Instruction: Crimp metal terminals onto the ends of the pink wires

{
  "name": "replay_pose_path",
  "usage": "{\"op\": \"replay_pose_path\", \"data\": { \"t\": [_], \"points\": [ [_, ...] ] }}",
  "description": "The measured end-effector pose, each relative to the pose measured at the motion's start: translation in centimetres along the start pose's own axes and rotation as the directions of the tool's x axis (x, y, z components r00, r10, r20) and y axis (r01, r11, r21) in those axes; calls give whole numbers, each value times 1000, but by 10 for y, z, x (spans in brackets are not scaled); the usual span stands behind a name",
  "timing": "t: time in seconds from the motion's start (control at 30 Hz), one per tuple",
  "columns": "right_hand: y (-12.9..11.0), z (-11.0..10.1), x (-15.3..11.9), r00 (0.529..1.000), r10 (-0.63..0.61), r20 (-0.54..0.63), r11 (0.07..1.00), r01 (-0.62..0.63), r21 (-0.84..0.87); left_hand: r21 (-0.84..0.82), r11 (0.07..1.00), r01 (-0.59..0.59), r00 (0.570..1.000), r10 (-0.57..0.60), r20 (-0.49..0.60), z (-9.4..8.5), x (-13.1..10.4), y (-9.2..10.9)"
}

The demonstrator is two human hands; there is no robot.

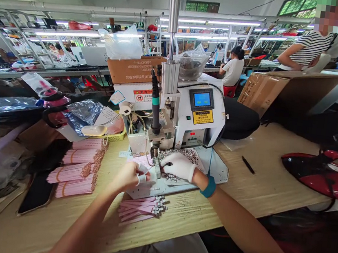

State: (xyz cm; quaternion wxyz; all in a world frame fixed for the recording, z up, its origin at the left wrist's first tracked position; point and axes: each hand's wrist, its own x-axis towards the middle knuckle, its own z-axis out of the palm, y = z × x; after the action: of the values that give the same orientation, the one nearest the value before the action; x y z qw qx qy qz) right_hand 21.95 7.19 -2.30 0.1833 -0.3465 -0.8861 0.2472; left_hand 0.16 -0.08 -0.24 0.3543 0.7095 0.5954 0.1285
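My left hand [133, 176], with white covers on some fingertips, is pinched together at the left side of a small metal block [157, 169] under the soldering machine's tip. Whatever lies between its fingers is too small to make out. My right hand [179, 165] wears a white glove and has its fingers curled at the block's other side, over many small metal parts [191, 156]; its fingertips are partly hidden. Above both hands stands the soldering iron [155, 114] of the machine [187, 104]. Pink wires [141, 161] lie just behind my left hand.
Pink wires with small metal ends [142, 209] lie on the table's near side. Banded pink bundles [77, 168] and a dark phone [38, 188] are at left. A black pen [248, 165] and a red-and-black ladybug-shaped thing [320, 176] are at right. Other people work behind.
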Motion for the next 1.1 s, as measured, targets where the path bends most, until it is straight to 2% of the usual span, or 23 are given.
{"op": "replay_pose_path", "data": {
  "t": [0.1,0.17,0.23,0.3,0.37,0.47,0.6,0.7,0.8,1.1],
  "points": [
    [-5,3,1,999,-42,34,984,47,-172,208,977,46,969,6,-245,12,12,-2],
    [-7,1,1,1000,-21,19,986,24,-165,249,967,49,957,26,-288,20,21,-6],
    [-8,-3,0,999,34,-30,998,-35,-58,245,969,24,959,47,-281,23,26,-10],
    [-8,-7,-1,985,166,-38,973,-157,170,217,976,-20,957,81,-278,23,26,-12],
    [-8,-7,-2,953,300,49,847,-289,446,185,980,-69,957,117,-265,19,22,-13],
    [-9,-4,-2,926,334,179,619,-358,699,79,993,-88,973,102,-205,13,17,-12],
    [-14,-1,1,926,290,241,521,-364,772,-164,983,-81,993,65,-102,9,15,-9],
    [-18,-2,3,916,298,269,473,-386,792,-265,962,-61,996,43,-73,9,15,-6],
    [-16,-1,5,909,303,288,442,-401,802,-315,948,-47,997,25,-72,8,14,-3],
    [-18,3,8,904,323,279,438,-404,803,-372,928,-1,996,-33,-86,10,17,0]
  ]
}}
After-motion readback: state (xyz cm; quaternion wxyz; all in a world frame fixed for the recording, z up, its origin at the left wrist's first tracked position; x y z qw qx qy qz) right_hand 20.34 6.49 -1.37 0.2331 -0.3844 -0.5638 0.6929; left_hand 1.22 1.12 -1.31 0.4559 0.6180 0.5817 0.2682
